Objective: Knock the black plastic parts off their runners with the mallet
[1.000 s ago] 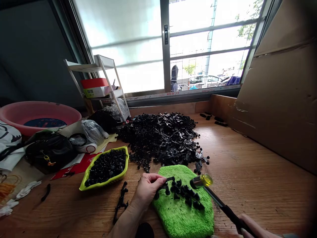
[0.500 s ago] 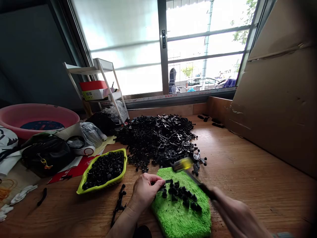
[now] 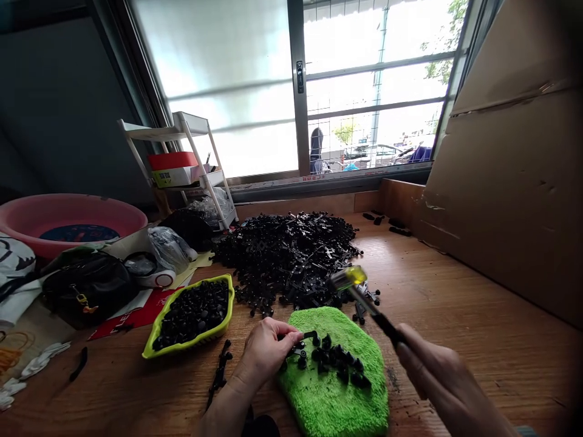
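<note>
On the wooden table (image 3: 478, 315), the left hand (image 3: 268, 352) pinches a black plastic piece (image 3: 310, 335) at the green cloth (image 3: 328, 388); the right hand (image 3: 437, 382) grips a yellow-headed mallet (image 3: 359, 291) beside the cloth.

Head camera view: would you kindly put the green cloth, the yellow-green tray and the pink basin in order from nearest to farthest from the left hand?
From the left hand:
1. Green cloth, directly to the hand's right on the table.
2. Yellow-green tray, to the hand's left.
3. Pink basin, farthest, at the far left of the table.
</note>
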